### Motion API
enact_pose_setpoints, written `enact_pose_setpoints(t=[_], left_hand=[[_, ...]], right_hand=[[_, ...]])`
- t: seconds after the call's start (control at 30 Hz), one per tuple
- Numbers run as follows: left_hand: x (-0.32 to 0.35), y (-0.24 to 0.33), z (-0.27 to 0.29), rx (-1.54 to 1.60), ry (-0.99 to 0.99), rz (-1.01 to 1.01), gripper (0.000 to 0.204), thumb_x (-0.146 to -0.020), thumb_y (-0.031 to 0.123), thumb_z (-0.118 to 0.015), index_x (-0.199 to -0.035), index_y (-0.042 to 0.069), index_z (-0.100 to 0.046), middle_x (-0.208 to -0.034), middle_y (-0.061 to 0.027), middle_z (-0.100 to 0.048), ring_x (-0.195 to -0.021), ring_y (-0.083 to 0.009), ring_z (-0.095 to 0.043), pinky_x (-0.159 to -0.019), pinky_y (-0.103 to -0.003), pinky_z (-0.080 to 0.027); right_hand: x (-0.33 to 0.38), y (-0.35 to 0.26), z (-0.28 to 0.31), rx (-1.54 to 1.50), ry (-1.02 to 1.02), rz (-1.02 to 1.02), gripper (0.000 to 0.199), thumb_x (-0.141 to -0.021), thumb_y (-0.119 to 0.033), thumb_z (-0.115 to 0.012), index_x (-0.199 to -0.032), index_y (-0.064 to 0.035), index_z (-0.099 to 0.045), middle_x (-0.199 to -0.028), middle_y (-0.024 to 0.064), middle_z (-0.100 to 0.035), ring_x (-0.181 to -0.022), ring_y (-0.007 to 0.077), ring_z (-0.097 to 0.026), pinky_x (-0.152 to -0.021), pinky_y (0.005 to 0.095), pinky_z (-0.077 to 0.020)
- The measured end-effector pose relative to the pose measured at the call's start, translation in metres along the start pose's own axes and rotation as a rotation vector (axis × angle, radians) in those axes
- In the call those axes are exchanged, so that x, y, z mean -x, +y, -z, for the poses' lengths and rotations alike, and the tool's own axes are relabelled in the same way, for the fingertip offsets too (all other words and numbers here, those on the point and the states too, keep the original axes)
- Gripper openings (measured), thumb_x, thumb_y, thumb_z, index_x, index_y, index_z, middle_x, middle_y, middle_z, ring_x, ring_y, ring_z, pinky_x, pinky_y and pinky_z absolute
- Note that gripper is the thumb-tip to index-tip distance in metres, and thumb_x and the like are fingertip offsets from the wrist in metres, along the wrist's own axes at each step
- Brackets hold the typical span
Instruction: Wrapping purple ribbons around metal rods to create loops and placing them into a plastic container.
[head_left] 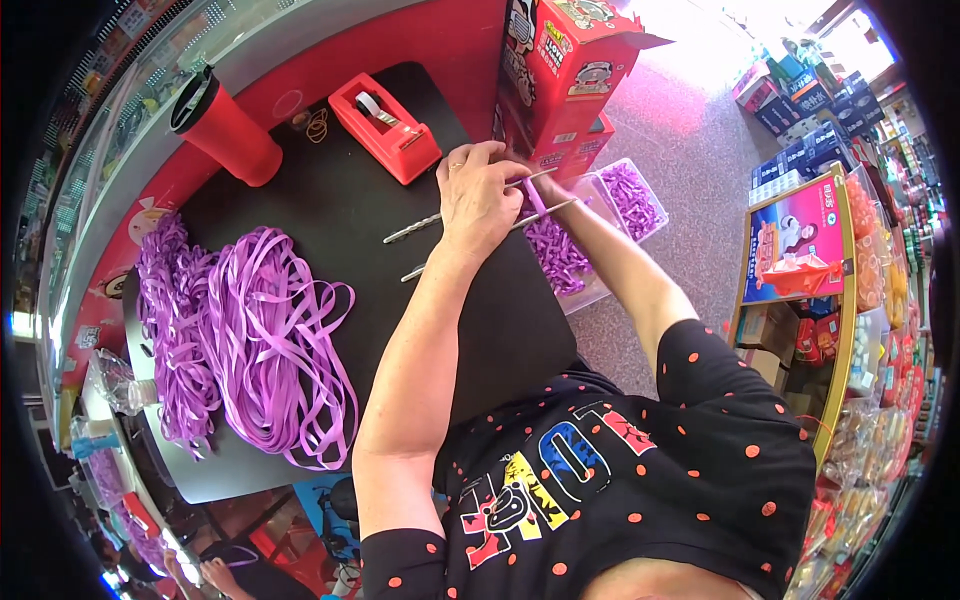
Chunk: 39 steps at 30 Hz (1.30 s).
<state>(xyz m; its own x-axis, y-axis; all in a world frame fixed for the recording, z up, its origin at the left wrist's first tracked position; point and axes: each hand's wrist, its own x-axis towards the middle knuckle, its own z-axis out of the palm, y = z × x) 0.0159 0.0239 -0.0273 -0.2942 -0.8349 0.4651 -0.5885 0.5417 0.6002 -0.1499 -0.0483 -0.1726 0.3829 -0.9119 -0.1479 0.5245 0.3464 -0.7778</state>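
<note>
Two thin metal rods point(428, 226) with twisted left ends stick out over the black tabletop, roughly side by side. A short stretch of purple ribbon point(531, 196) crosses between them near their right ends. My left hand point(480, 197) is at the upper rod, its fingers bent and closed on the ribbon; a ring shows on one finger. Just right of it, at the rods' tips, is my right hand point(544, 184), blurred and partly covered, with its fingers hidden. Long loops of purple ribbon point(270, 340) lie in a big bundle on the table's left, beside a second tangled bundle point(175, 330).
A red tape dispenser point(388, 130) and a red tumbler point(228, 130) stand at the back of the black table point(490, 340). Clear plastic bins point(650, 228) of small purple ribbon pieces sit beyond its right edge, near red cartons point(570, 80). Another person's hand point(218, 574) shows at lower left.
</note>
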Motion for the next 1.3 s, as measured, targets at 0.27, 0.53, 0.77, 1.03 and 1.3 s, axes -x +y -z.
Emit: enact_pose_setpoints(t=[0.27,0.53,0.77,1.03,1.3], left_hand=[[0.005,-0.008,0.000,-0.027,-0.023,-0.070,0.026,-0.067,0.010,-0.063,-0.089,0.018,-0.074,-0.109,-0.0044,-0.060,-0.113,-0.0257,-0.047,-0.102,-0.043,-0.032],[0.004,-0.009,0.003,-0.032,-0.072,-0.084,0.026,-0.069,0.011,-0.063,-0.092,0.018,-0.074,-0.111,-0.0041,-0.061,-0.115,-0.0259,-0.046,-0.102,-0.042,-0.031],[0.004,-0.007,0.003,-0.043,-0.096,-0.071,0.026,-0.070,0.011,-0.062,-0.092,0.018,-0.074,-0.111,-0.0033,-0.060,-0.115,-0.0257,-0.046,-0.102,-0.041,-0.032],[0.005,-0.005,0.007,-0.049,-0.128,-0.063,0.028,-0.071,0.011,-0.061,-0.096,0.017,-0.073,-0.116,-0.0064,-0.059,-0.117,-0.0264,-0.046,-0.104,-0.042,-0.031],[0.005,-0.008,0.004,-0.050,-0.084,-0.086,0.026,-0.071,0.011,-0.061,-0.092,0.018,-0.074,-0.111,-0.0046,-0.060,-0.114,-0.0257,-0.047,-0.102,-0.041,-0.032]], right_hand=[[0.203,0.048,-0.061,0.525,0.279,-0.057,0.046,-0.100,-0.031,-0.039,-0.139,-0.0063,-0.037,-0.116,0.0067,-0.058,-0.101,0.0087,-0.053,-0.080,0.0249,-0.0403],[0.280,0.007,-0.115,0.601,0.444,0.185,0.043,-0.101,-0.029,-0.039,-0.137,-0.0057,-0.042,-0.102,0.0015,-0.063,-0.077,0.0042,-0.041,-0.073,0.0194,-0.0340],[0.292,-0.026,-0.151,0.583,0.385,0.263,0.040,-0.101,-0.024,-0.039,-0.136,-0.0059,-0.043,-0.102,0.0030,-0.064,-0.077,0.0053,-0.040,-0.075,0.0206,-0.0350],[0.293,-0.058,-0.182,1.262,0.359,0.306,0.035,-0.097,-0.020,-0.046,-0.125,0.0006,-0.048,-0.103,0.0090,-0.065,-0.095,0.0202,-0.058,-0.089,0.0348,-0.0395],[0.290,-0.037,-0.175,1.348,0.389,0.395,0.037,-0.095,-0.020,-0.050,-0.126,0.0004,-0.050,-0.096,0.0111,-0.064,-0.082,0.0243,-0.059,-0.087,0.0354,-0.0406]])
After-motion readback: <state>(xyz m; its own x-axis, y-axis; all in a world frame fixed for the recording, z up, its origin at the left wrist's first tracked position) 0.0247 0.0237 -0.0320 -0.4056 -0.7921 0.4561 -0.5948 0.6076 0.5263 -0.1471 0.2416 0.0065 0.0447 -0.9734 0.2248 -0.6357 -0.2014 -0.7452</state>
